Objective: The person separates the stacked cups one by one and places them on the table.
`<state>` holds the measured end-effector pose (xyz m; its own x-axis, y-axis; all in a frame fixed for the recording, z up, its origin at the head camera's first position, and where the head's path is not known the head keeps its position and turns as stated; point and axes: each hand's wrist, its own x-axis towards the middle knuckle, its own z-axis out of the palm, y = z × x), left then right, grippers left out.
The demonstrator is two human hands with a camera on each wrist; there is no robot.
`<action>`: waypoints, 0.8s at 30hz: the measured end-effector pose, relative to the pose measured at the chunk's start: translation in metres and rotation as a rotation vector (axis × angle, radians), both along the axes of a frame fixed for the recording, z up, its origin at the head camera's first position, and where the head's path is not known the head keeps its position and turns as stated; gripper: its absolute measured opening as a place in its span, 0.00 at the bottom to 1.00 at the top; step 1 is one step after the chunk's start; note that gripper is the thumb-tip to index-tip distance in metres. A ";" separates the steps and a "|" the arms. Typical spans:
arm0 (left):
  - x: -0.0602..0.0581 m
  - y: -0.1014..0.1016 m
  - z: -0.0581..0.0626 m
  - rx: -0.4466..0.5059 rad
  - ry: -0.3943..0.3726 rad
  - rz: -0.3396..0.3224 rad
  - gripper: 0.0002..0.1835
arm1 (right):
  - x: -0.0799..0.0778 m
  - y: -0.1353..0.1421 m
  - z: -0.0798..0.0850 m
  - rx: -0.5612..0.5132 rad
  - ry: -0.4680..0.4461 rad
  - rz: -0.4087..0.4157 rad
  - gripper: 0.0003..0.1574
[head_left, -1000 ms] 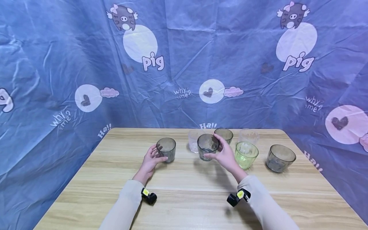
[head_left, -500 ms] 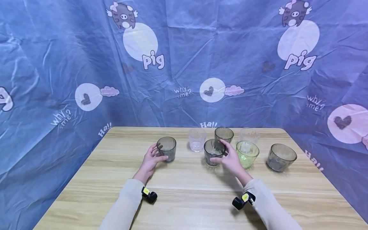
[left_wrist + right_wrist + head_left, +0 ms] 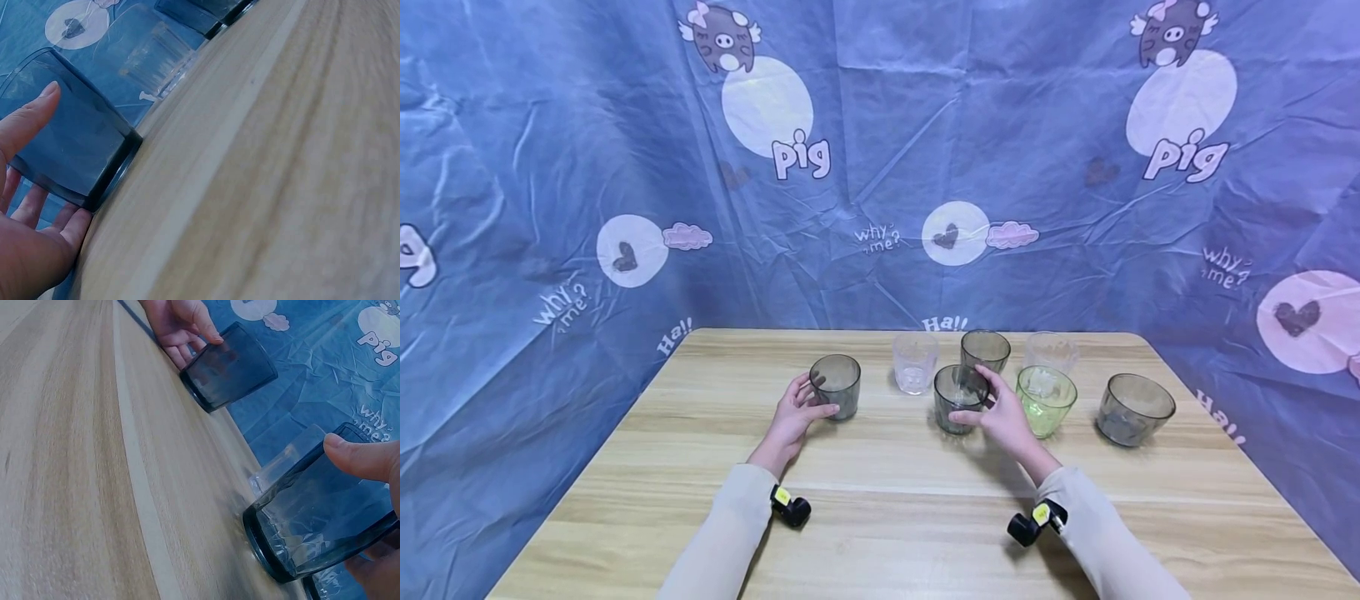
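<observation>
On the left side of the group stands a smoky grey glass (image 3: 842,390), gripped at its left side by my left hand (image 3: 790,423). In the left wrist view the thumb lies across this glass (image 3: 81,144) and the other fingertips reach under its lower edge. My right hand (image 3: 1006,421) holds a second smoky glass (image 3: 951,404) upright from the right, thumb in front and fingers at the far side. The right wrist view shows that glass (image 3: 312,519) with its base close to the tabletop, the thumb near its rim.
Behind the right-hand glass are a clear glass (image 3: 914,371) and another smoky glass (image 3: 988,346). A green glass (image 3: 1043,412) stands right beside my right hand, with a clear one (image 3: 1052,348) behind it. Farther right is a wide smoky glass (image 3: 1133,417). Blue printed cloth (image 3: 880,167) borders the wooden table (image 3: 880,517).
My right hand has brought its smoky glass down and to the right, closer to the green glass, and then stopped. My left hand keeps its hold in the same place.
</observation>
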<state>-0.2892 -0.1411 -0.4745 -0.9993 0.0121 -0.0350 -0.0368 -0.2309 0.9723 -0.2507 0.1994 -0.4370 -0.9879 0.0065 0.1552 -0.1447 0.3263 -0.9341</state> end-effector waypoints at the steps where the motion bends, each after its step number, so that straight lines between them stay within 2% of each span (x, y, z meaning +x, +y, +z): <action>1: 0.000 0.000 0.000 0.003 -0.001 0.001 0.43 | 0.000 0.000 0.000 0.003 0.000 0.001 0.64; 17: -0.001 0.001 -0.001 0.028 0.029 0.029 0.42 | 0.004 0.001 0.001 -0.023 0.018 0.032 0.68; 24: -0.002 0.004 0.004 0.054 0.054 -0.001 0.41 | 0.005 0.004 0.009 -0.010 0.072 0.018 0.69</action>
<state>-0.2911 -0.1368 -0.4707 -0.9997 0.0131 0.0193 0.0148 -0.2833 0.9589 -0.2458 0.2029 -0.4277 -0.9741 -0.0092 0.2261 -0.2175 0.3140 -0.9242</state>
